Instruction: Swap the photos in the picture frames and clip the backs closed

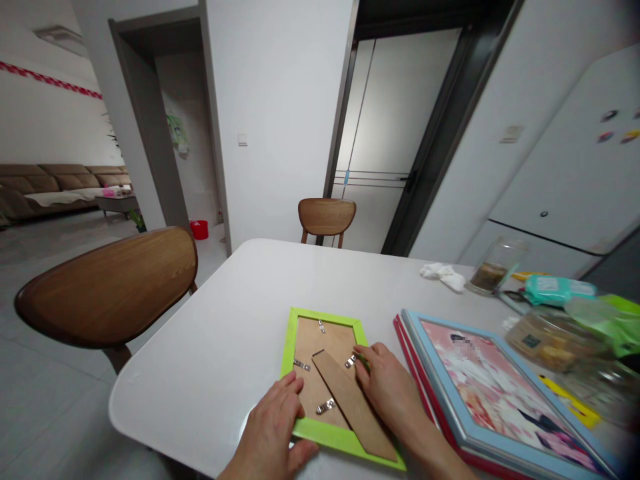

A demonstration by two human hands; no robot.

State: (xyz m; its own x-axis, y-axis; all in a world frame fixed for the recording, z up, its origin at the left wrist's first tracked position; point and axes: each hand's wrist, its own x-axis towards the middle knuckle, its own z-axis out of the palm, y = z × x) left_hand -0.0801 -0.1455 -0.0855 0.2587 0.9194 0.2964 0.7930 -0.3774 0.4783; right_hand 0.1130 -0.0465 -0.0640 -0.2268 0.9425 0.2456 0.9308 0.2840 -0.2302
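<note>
A lime-green picture frame (330, 433) lies face down on the white table, its brown backing board (313, 340) showing. Small metal clips (326, 406) sit along the sides of the backing, and a brown stand leg (350, 403) runs slantwise across it. My left hand (275, 427) grips the near left corner, fingers over the left edge and thumb at the near edge. At the right edge, my right hand (387, 383) has its fingers closed around the frame, fingertips beside the right-hand clip (351, 361). The undersides of both hands are hidden.
Stacked frames, topped by a light-blue picture frame (450, 393), lie close on my right. Beyond are a yellow cutter (570, 401), a plastic food container (550, 340), a glass jar (497, 267), a teal wipes pack (557, 290) and crumpled tissue (443, 275). Wooden chairs (115, 287) stand around the table (215, 353).
</note>
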